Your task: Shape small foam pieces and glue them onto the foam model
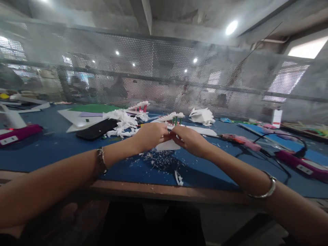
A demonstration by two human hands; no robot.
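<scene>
Over the middle of the blue table, my left hand (152, 136) and my right hand (189, 139) meet at the fingertips. Both are closed, fingers bent and pressed together around a small white sheet piece (167, 146), whose lower part shows beneath them. The upper part of the piece is hidden by my fingers. White shavings (160, 160) lie scattered on the table below, with a curled white scrap (178, 178) near the front edge. Just behind my hands stands a small white model with green posts (176, 119).
Crumpled white scraps (120, 121) and a black phone-like slab (97, 130) lie to the left. A similar model with red posts (142, 106) stands farther back. To the right are a pink corded tool (242, 141) and a purple power strip (302, 165); another purple strip (23, 134) sits far left.
</scene>
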